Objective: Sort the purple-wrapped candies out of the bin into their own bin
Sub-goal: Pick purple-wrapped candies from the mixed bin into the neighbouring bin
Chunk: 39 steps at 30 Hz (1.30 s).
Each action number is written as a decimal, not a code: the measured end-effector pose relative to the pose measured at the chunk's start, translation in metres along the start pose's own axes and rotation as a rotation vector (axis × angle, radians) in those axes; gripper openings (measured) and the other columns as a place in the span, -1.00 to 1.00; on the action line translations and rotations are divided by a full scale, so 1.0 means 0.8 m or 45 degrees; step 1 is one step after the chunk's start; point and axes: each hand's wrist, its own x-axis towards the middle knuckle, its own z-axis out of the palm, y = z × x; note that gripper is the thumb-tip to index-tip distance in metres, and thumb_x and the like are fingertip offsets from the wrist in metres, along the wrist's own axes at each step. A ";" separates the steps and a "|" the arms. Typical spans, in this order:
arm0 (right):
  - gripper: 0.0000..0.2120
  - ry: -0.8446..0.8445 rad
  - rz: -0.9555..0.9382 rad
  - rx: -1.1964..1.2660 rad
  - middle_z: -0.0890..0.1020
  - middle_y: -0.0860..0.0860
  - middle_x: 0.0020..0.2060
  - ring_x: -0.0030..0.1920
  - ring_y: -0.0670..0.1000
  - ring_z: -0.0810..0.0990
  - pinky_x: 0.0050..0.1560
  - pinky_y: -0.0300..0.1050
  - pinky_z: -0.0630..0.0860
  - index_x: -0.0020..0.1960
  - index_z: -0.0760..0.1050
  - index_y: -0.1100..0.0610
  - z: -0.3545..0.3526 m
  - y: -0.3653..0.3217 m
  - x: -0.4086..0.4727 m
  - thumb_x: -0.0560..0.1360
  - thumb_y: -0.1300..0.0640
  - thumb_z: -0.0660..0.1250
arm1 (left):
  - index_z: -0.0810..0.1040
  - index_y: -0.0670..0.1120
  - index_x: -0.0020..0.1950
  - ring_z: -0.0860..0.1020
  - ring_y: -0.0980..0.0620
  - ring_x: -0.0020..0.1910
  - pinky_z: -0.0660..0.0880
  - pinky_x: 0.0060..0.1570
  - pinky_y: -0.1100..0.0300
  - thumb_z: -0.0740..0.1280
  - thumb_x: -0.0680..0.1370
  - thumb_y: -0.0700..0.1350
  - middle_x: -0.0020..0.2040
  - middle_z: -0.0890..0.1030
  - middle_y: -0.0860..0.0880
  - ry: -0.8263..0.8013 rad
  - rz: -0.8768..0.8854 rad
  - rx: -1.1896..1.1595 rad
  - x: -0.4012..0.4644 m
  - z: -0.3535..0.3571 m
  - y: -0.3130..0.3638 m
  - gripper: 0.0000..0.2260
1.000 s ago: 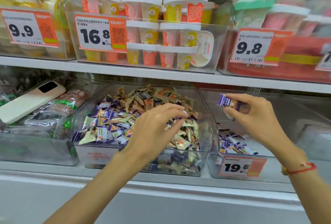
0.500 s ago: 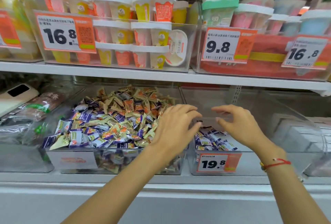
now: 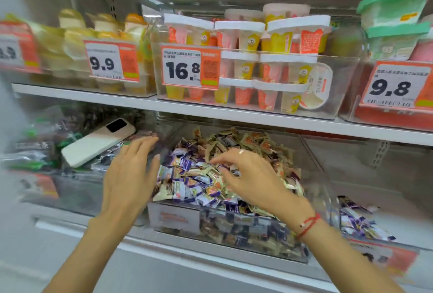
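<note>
Over the heaped clear bin (image 3: 234, 229) of mixed candies (image 3: 210, 175), a purple-wrapped candy (image 3: 222, 165) appears to be pinched in the curled fingertips of the right hand (image 3: 248, 175), the left hand (image 3: 131, 175) is spread flat at its left edge, and sorted purple candies (image 3: 358, 220) are seen in the bin (image 3: 351, 175) just beside it on the right.

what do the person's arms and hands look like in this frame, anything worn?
Both forearms are bare, with no sleeves in view and no gloves. The right hand has a thin red cord bracelet at the wrist, with what looks like a small dark bead on it. The left hand and its wrist carry nothing visible. The frame is too blurred to tell about rings.
</note>
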 end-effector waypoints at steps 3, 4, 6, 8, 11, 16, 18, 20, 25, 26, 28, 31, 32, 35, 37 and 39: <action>-0.69 -0.160 -0.094 -0.106 0.55 0.00 0.23 0.23 0.04 0.48 0.10 0.01 0.50 0.33 0.47 -0.03 0.039 -0.021 0.068 0.60 0.02 0.20 | 0.46 -0.06 0.37 0.54 -0.12 0.14 0.51 -0.12 0.00 0.23 0.60 -0.06 0.24 0.56 -0.02 -0.110 -0.056 0.014 -0.007 0.006 -0.010 -0.66; -0.64 -0.235 -0.089 -0.191 0.51 0.04 0.28 0.28 0.10 0.44 0.17 0.02 0.45 0.38 0.41 -0.02 0.052 -0.024 0.090 0.60 -0.02 0.19 | 0.43 -0.03 0.39 0.56 -0.12 0.12 0.50 -0.13 0.00 0.20 0.61 -0.04 0.27 0.54 0.00 -0.139 -0.072 0.012 -0.008 0.007 -0.012 -0.66; -0.51 -0.411 -0.046 -0.421 0.39 0.10 0.39 0.40 0.17 0.28 0.34 0.08 0.27 0.46 0.28 -0.03 0.073 -0.022 0.127 0.58 -0.17 0.17 | 0.42 -0.01 0.41 0.57 -0.14 0.10 0.50 -0.15 0.00 0.17 0.63 -0.04 0.32 0.49 0.04 -0.158 -0.076 0.011 -0.008 0.008 -0.015 -0.66; -0.34 -0.544 0.008 -0.479 0.29 0.11 0.46 0.46 0.21 0.18 0.43 0.14 0.16 0.50 0.19 0.00 0.092 -0.015 0.150 0.52 -0.32 0.14 | 0.45 0.01 0.37 0.58 -0.13 0.09 0.49 -0.17 0.03 0.18 0.63 -0.05 0.33 0.49 0.08 -0.142 -0.071 -0.006 -0.007 0.007 -0.016 -0.68; -0.27 -0.647 0.062 -0.373 0.15 0.13 0.53 0.51 0.21 0.11 0.48 0.13 0.08 0.55 0.05 0.11 0.112 -0.014 0.154 0.54 -0.27 0.14 | 0.53 0.05 0.27 0.59 -0.09 0.04 0.46 -0.21 0.08 0.21 0.62 -0.07 0.28 0.51 0.14 -0.114 -0.075 -0.053 -0.006 0.009 -0.018 -0.75; -0.47 -0.524 -0.169 -0.480 0.31 0.09 0.46 0.42 0.20 0.24 0.34 0.13 0.24 0.49 0.17 0.09 0.104 -0.012 0.124 0.60 -0.09 0.16 | 0.59 0.09 0.18 0.61 -0.07 -0.08 0.53 -0.28 0.05 0.21 0.61 -0.05 0.21 0.52 0.19 -0.113 -0.029 -0.058 -0.004 0.012 -0.025 -0.78; -0.53 -0.513 -0.245 -0.532 0.36 0.03 0.42 0.36 0.17 0.29 0.22 0.09 0.33 0.46 0.22 0.05 0.094 -0.006 0.112 0.61 -0.09 0.16 | 0.60 0.10 0.16 0.60 -0.05 -0.07 0.53 -0.28 0.06 0.20 0.61 -0.04 0.23 0.50 0.19 -0.132 -0.035 -0.051 -0.004 0.012 -0.023 -0.78; -0.56 -0.533 -0.246 -0.521 0.37 0.01 0.41 0.37 0.16 0.28 0.20 0.08 0.37 0.44 0.24 0.01 0.079 0.003 0.099 0.62 -0.09 0.15 | 0.60 0.10 0.17 0.57 -0.03 0.04 0.52 -0.22 0.07 0.20 0.61 -0.05 0.26 0.49 0.16 -0.174 -0.043 -0.024 -0.003 0.011 -0.022 -0.77; -0.64 -0.500 -0.182 -0.520 0.29 -0.04 0.44 0.38 0.11 0.27 0.17 0.09 0.46 0.41 0.26 -0.06 0.034 0.043 0.056 0.63 -0.02 0.15 | 0.62 0.02 0.18 0.40 -0.03 0.27 0.39 0.19 -0.02 0.26 0.59 -0.09 0.25 0.54 0.03 -0.194 0.295 -0.002 0.005 -0.002 -0.019 -0.78; -0.63 -0.492 -0.159 -0.539 0.29 -0.05 0.43 0.37 0.11 0.28 0.19 0.07 0.44 0.42 0.24 -0.08 0.025 0.052 0.047 0.63 -0.03 0.14 | 0.61 0.04 0.20 0.41 0.00 0.26 0.38 0.19 0.01 0.24 0.60 -0.05 0.25 0.53 0.07 -0.263 0.340 -0.042 0.006 -0.006 -0.012 -0.77; -0.61 -0.479 -0.078 -0.627 0.31 -0.05 0.42 0.38 0.09 0.29 0.26 0.03 0.33 0.43 0.22 -0.10 0.009 0.072 0.027 0.63 -0.11 0.08 | 0.55 0.10 0.27 0.40 0.07 0.26 0.41 0.17 0.06 0.19 0.62 0.06 0.28 0.50 0.15 -0.507 0.366 -0.104 0.002 -0.004 0.002 -0.73; -0.53 -0.429 0.093 -0.624 0.37 -0.05 0.39 0.35 0.07 0.31 0.28 -0.01 0.27 0.44 0.24 -0.09 -0.011 0.097 -0.007 0.59 -0.22 0.03 | 0.48 0.17 0.31 0.36 0.07 0.31 0.43 0.18 0.02 0.18 0.62 0.07 0.31 0.46 0.16 -0.818 0.400 0.046 -0.004 0.012 0.013 -0.73; -0.52 -0.407 0.126 -0.581 0.37 -0.06 0.40 0.35 0.06 0.31 0.29 -0.01 0.28 0.45 0.25 -0.08 -0.015 0.100 -0.017 0.59 -0.22 0.03 | 0.47 0.19 0.31 0.36 0.05 0.32 0.43 0.18 0.01 0.19 0.62 0.06 0.31 0.47 0.15 -0.843 0.380 0.080 -0.004 0.014 0.017 -0.73; -0.51 -0.298 0.163 -0.524 0.31 -0.04 0.43 0.36 0.06 0.27 0.30 0.01 0.32 0.48 0.26 -0.07 -0.020 0.100 -0.041 0.59 -0.20 0.09 | 0.51 0.21 0.25 0.45 0.02 0.27 0.45 0.07 0.11 0.25 0.60 0.06 0.24 0.54 0.12 -0.726 0.308 0.139 0.001 0.014 0.031 -0.76; -0.54 -0.235 0.188 -0.505 0.30 -0.02 0.40 0.33 0.07 0.28 0.22 0.04 0.41 0.44 0.33 -0.07 -0.022 0.096 -0.049 0.58 -0.15 0.20 | 0.52 0.22 0.23 0.50 0.02 0.21 0.40 -0.09 0.16 0.24 0.59 0.08 0.19 0.58 0.13 -0.614 0.335 0.193 0.003 0.017 0.044 -0.78; -0.55 -0.246 0.240 -0.410 0.30 -0.01 0.39 0.30 0.09 0.35 0.10 0.07 0.50 0.42 0.36 -0.09 -0.025 0.093 -0.055 0.54 -0.05 0.31 | 0.54 0.22 0.20 0.53 0.06 0.15 0.38 -0.17 0.18 0.26 0.58 0.09 0.19 0.58 0.16 -0.546 0.345 0.129 0.006 0.025 0.057 -0.79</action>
